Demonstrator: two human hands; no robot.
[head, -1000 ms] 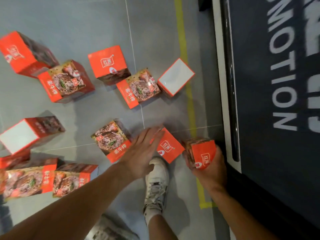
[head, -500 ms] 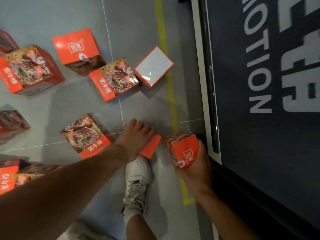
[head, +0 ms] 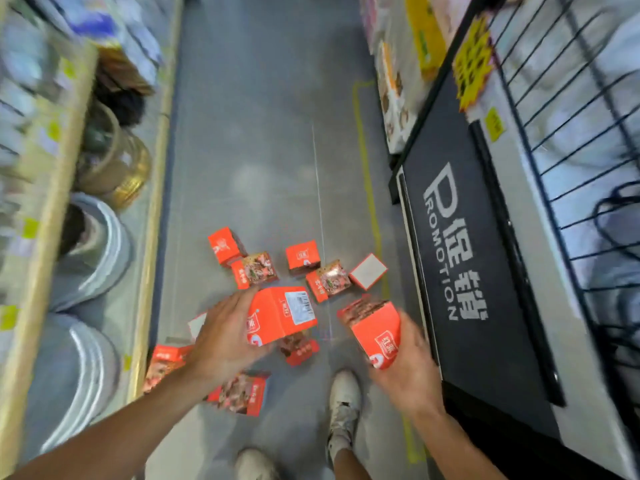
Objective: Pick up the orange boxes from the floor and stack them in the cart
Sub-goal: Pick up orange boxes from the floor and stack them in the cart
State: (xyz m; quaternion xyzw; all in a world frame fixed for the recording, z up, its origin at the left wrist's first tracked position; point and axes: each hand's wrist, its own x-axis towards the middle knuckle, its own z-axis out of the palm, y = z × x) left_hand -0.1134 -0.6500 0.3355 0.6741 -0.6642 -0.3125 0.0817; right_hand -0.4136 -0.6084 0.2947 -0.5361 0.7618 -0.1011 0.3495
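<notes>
My left hand [head: 221, 336] grips an orange box [head: 282, 315] with a barcode label, lifted above the floor. My right hand [head: 405, 370] holds a second orange box [head: 375, 332] at about the same height, its picture side facing away. Several more orange boxes lie scattered on the grey floor beyond and below my hands, among them one [head: 224, 244] at the far left, one [head: 302, 256] in the middle and one with its white face up [head: 367, 271]. The black wire cart [head: 568, 140] stands at the right, behind a black panel.
A black PROMOTION sign panel [head: 460, 258] fronts the cart on the right. A wooden-edged shelf [head: 59, 174] with pots and bowls runs along the left. My two shoes [head: 343, 407] stand on the floor below the hands. A yellow floor line [head: 367, 188] runs up the aisle.
My left hand closed on a floor box and lifted it. Both hands rose with their boxes, and my view pulled back and up, showing the aisle, shelf and cart.
</notes>
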